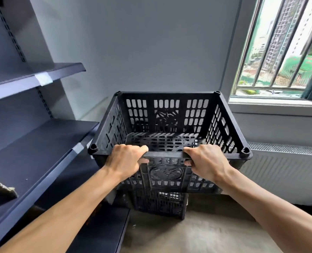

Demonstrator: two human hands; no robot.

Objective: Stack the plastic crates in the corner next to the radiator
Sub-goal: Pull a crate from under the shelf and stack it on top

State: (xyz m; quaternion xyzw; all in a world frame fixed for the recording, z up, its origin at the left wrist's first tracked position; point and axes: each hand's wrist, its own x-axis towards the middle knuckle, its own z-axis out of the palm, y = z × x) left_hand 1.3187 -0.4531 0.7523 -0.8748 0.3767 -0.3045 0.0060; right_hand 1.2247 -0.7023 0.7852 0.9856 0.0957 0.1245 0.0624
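Observation:
A black slotted plastic crate is held up in front of me, open side up and empty. My left hand and my right hand both grip its near rim, fingers curled over the edge. Below it another black crate stands on the concrete floor in the corner; most of that crate is hidden by the held one. The held crate hangs above and slightly in front of the lower one; I cannot tell whether they touch. The white radiator sits just to the right.
Dark blue metal shelving runs along the left, its shelf edges close to the crate's left side. A barred window with a sill is at upper right above the radiator. A grey wall stands behind.

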